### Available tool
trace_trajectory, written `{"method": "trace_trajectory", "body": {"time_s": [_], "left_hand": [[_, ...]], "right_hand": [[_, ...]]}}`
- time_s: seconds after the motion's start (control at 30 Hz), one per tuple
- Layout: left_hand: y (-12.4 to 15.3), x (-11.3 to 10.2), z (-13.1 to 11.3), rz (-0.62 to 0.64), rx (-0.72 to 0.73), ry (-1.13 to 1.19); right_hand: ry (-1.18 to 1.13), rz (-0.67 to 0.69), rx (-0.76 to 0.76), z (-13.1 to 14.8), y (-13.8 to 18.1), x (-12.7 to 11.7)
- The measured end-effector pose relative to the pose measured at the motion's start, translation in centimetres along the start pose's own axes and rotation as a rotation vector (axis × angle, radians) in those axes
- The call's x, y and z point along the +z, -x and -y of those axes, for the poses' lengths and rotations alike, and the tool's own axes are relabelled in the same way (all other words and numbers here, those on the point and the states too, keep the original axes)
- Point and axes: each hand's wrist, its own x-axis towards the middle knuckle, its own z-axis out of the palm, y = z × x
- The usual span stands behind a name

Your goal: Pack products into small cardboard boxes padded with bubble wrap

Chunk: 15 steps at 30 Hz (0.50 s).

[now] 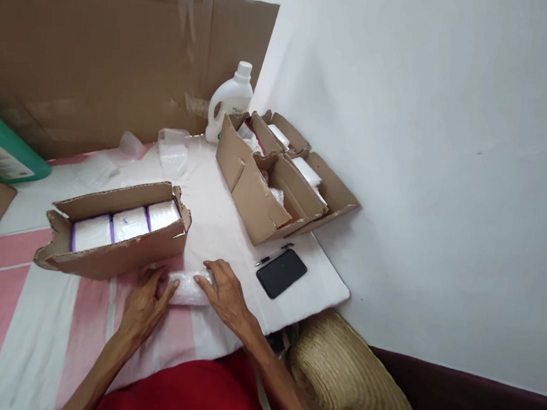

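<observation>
A roll of bubble wrap (188, 288) lies on the cloth-covered table right in front of me. My left hand (146, 299) grips its left end, thumb on the near side and fingers behind. Around the right end my right hand (220, 292) is curled, with fingers over the far side and the thumb on top. Whether something is inside the wrap cannot be made out. Just behind my left hand stands a narrow cardboard box (114, 262) holding white packets (129, 224) with purple edges.
A divided cardboard box (241, 193) with wrapped items stands by the wall. Behind it is a white jug (237, 96). A phone (281, 273) and a pen (274, 255) lie at right. Loose clear plastic (173, 151) and a green bottle (12, 155) are farther back.
</observation>
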Motion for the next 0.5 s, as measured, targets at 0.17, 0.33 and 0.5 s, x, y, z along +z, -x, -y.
{"method": "trace_trajectory", "body": {"time_s": [0.17, 0.33, 0.5], "left_hand": [[0.4, 0.3, -0.3, 0.182, 0.068, 0.026], [1.6, -0.6, -0.9, 0.371, 0.110, 0.059], [2.5, -5.7, -3.8, 0.308, 0.217, 0.252]], "right_hand": [[-0.042, 0.281, -0.034, -0.3, 0.3, -0.7], [-0.041, 0.428, -0.005, 0.0, 1.1, -1.2], [-0.219, 0.474, -0.056, 5.1, -0.7, -6.0]]}}
